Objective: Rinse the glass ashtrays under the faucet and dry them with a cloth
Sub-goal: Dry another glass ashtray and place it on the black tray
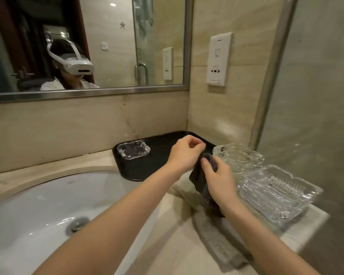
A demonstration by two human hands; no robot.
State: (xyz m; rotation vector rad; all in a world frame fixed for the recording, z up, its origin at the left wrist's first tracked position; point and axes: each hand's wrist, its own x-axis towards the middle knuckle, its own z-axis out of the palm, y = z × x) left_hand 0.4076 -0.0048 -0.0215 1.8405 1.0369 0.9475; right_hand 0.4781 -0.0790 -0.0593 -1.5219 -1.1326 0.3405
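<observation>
Ashtrays [133, 152]: three; cloth [202, 181]: one.

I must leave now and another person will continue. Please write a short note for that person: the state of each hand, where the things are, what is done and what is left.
Left hand and right hand both grip the dark cloth, above the counter edge.
One small ashtray sits on the black tray; it seems finished.
A round ashtray and a large rectangular ashtray stand on the counter at the right, outside the tray.
Left: probably dry these two, then put them on the tray. Whether they are rinsed, I cannot tell.
</observation>
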